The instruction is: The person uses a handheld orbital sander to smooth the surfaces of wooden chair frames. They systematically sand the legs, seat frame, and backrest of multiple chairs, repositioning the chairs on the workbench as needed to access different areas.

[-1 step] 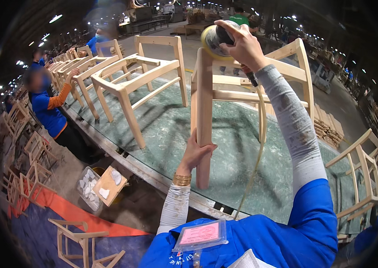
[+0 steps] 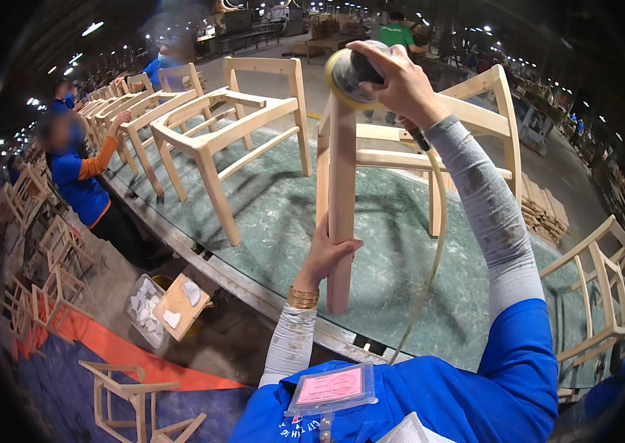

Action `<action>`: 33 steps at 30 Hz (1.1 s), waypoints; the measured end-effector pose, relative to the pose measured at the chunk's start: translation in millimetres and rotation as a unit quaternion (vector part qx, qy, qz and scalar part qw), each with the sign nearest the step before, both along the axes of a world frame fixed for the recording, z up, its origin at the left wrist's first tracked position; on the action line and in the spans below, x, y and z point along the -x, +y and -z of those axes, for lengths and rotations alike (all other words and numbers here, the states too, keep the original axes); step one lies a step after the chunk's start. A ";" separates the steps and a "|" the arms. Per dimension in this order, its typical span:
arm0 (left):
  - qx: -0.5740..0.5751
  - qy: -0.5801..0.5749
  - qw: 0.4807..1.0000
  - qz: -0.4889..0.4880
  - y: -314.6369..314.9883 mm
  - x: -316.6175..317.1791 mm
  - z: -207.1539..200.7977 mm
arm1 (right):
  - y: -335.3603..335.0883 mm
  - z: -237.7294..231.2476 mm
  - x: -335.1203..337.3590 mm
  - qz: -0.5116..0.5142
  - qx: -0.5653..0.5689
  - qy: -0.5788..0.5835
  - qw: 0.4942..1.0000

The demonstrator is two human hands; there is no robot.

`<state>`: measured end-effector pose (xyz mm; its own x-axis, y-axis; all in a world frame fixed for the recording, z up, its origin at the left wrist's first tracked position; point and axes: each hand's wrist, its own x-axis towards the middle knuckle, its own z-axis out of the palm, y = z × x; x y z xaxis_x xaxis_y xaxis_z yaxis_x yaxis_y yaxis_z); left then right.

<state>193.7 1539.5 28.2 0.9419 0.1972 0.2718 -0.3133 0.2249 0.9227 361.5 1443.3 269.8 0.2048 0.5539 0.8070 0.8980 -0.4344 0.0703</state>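
My right hand [image 2: 405,86] is wrapped over a round sander [image 2: 347,77] with a pale yellow pad edge. The sander sits at the upper end of a light wooden leg [image 2: 341,170] that belongs to an unpainted chair frame [image 2: 506,125]. From the tool a yellowish air hose [image 2: 434,277] hangs down toward the table edge. Lower on the same leg, my left hand [image 2: 325,255] grips with its fingers around the wood and the thumb at the front. The chair frame stands on a green worn tabletop [image 2: 268,214].
More chair frames [image 2: 213,148] line the table to the left, others [image 2: 596,295] at right. A co-worker in blue [image 2: 76,173] touches a frame. Below the edge are a clear bin [image 2: 143,317] of white pieces, a board [image 2: 180,306] and a chair frame [image 2: 135,399] on the floor.
The sander and my right hand have shifted slightly left over the leg's top. The leg has moved a little right with my left hand. A person in green behind shows more.
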 end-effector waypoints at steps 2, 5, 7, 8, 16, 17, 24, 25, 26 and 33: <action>-0.004 -0.007 1.000 0.003 -0.3 0.9 1.6 | 9.7 1.0 1.6 0.006 0.008 -0.005 1.000; -0.025 -0.014 1.000 0.001 -0.7 0.6 0.0 | 16.0 -22.5 -5.7 0.060 -0.042 -0.016 0.997; 0.013 0.015 0.999 0.039 -2.6 4.0 0.2 | 8.3 -32.7 -7.0 -0.022 -0.103 -0.049 0.993; 0.033 0.027 0.997 0.060 -4.0 4.8 1.0 | -8.0 -31.5 -18.9 0.086 -0.099 -0.012 0.991; 0.068 -0.005 0.994 0.085 -2.5 9.1 17.3 | -110.7 38.9 4.2 -0.035 -0.167 0.186 0.967; 0.071 -0.003 0.992 0.102 0.3 12.4 16.2 | -112.2 46.4 19.7 -0.092 -0.181 0.234 0.951; 0.100 0.010 0.990 0.100 -8.6 25.3 36.6 | -87.6 75.9 91.3 0.020 -0.049 0.119 0.992; 0.095 0.011 0.991 0.091 -7.8 24.7 36.1 | -75.3 74.8 100.3 0.030 -0.021 0.118 0.992; 0.090 0.013 0.992 0.086 -8.1 24.4 34.9 | -64.8 74.8 106.6 0.017 0.015 0.115 0.993; 0.093 0.004 0.989 0.111 -9.3 19.0 37.0 | 2.8 56.9 73.9 -0.014 0.096 0.015 0.995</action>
